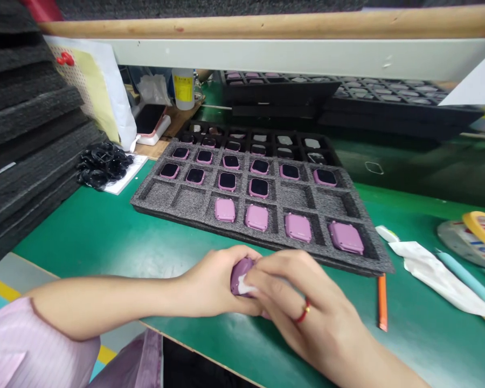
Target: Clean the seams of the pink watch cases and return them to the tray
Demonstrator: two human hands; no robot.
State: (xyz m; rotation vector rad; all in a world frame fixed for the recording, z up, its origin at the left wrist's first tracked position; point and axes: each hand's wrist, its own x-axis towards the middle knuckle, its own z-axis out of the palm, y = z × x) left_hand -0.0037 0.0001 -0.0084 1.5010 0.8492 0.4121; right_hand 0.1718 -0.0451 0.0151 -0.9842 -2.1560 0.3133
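Wrapped in the fingers of my left hand [210,280] is a purple watch case [237,274], held just in front of the tray's near edge. My right hand [307,302], with a red ring on one finger, presses a small white cloth or wipe [244,286] against the case; the fingers hide most of it. Beyond both hands lies a dark foam tray [242,237] with square pockets. Its near row holds pink watch cases [257,217] lying face down, and farther rows hold ones with black screens [259,187] facing up.
Stacked foam trays [24,134] rise on the left beside a pile of black parts [103,164]. An orange strip [382,302], a white tissue [432,275], a teal tool [469,280] and a round container [469,242] lie at right. A shelf edge [267,54] crosses above.
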